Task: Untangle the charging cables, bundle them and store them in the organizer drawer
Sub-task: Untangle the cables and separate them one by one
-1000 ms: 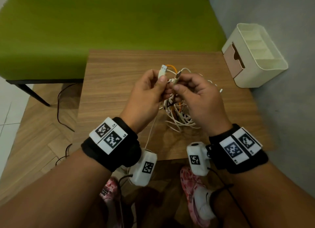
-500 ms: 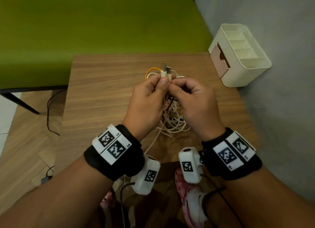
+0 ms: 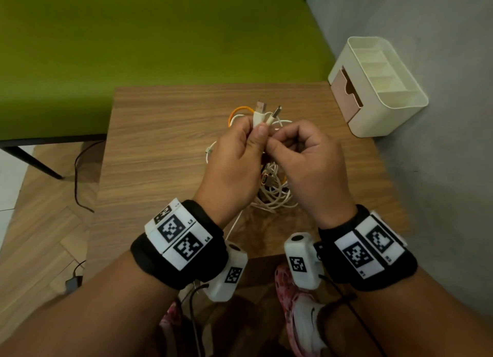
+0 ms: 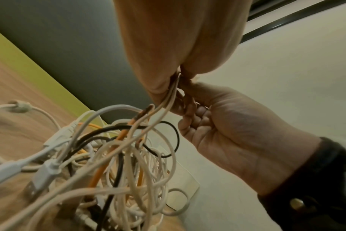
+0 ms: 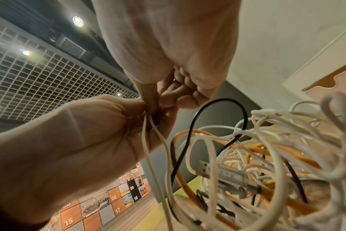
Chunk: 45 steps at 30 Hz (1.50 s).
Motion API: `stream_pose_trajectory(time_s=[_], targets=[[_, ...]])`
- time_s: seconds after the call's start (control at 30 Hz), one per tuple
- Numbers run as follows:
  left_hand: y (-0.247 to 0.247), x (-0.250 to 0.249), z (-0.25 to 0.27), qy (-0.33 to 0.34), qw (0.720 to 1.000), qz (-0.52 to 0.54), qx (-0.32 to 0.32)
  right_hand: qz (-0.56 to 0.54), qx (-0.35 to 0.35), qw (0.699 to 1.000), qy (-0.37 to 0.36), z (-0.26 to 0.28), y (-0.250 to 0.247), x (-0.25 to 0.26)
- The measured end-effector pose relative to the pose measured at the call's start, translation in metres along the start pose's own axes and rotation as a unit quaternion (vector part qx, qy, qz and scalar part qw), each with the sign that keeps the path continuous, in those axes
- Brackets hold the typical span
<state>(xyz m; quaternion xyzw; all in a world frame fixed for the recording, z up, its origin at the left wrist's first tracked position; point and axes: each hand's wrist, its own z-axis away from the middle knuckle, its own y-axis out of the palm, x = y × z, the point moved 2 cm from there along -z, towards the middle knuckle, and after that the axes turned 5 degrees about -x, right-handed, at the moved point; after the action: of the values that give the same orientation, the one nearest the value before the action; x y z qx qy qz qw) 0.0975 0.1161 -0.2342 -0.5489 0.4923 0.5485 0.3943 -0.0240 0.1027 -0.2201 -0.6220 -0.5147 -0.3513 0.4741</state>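
A tangle of white, orange and black charging cables (image 3: 274, 194) lies mid-table below my hands. My left hand (image 3: 260, 132) pinches two white cable ends side by side; a USB plug (image 3: 260, 108) and a smaller plug (image 3: 276, 114) stick up above its thumb. My right hand (image 3: 277, 143) is curled against the left and pinches the same two white strands (image 5: 152, 140) just under it. In the left wrist view the strands (image 4: 173, 92) run down from the pinch into the tangle (image 4: 118, 156). The cream organizer (image 3: 394, 108) stands at the table's far right corner, with its pink drawer (image 3: 346, 95) facing the table.
The wooden table (image 3: 160, 156) has bare surface to the left of the cables. A green bench (image 3: 160, 36) lies behind it and a grey wall (image 3: 440, 170) runs along the right. A black cord (image 3: 77, 175) trails on the floor at the left.
The two plugs, one in each hand a second ago, now stand side by side under my left thumb. My right hand has slid lower on the strands.
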Motion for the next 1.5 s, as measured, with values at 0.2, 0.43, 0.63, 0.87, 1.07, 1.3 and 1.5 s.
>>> stream_pose_trajectory(time_s=[0.2, 0.43, 0.63, 0.87, 1.07, 1.3, 1.5], targets=[[-0.008, -0.008, -0.005, -0.002, 0.998, 0.047, -0.044, -0.139, 0.034, 0.984, 0.104, -0.002, 0.008, -0.004], [-0.015, -0.022, -0.011, -0.063, 0.959, 0.272, -0.044, 0.08, 0.205, 0.973, 0.066, 0.006, 0.019, -0.021], [-0.039, -0.021, -0.021, -0.061, 0.958, 0.27, -0.071, 0.29, 0.166, 0.94, -0.074, -0.003, 0.01, -0.018], [-0.043, -0.007, -0.019, -0.017, 0.993, -0.113, -0.01, 0.055, 0.083, 0.995, 0.024, -0.009, -0.003, -0.006], [-0.025, -0.013, -0.011, 0.025, 0.967, -0.184, 0.172, 0.034, 0.061, 0.998, -0.013, -0.01, -0.008, -0.008], [-0.04, -0.02, -0.013, -0.043, 0.965, -0.074, 0.248, 0.026, 0.192, 0.981, 0.002, -0.009, -0.016, -0.003], [-0.073, -0.034, -0.026, -0.1, 0.988, 0.062, 0.101, 0.208, 0.207, 0.956, -0.005, -0.022, -0.04, -0.021]])
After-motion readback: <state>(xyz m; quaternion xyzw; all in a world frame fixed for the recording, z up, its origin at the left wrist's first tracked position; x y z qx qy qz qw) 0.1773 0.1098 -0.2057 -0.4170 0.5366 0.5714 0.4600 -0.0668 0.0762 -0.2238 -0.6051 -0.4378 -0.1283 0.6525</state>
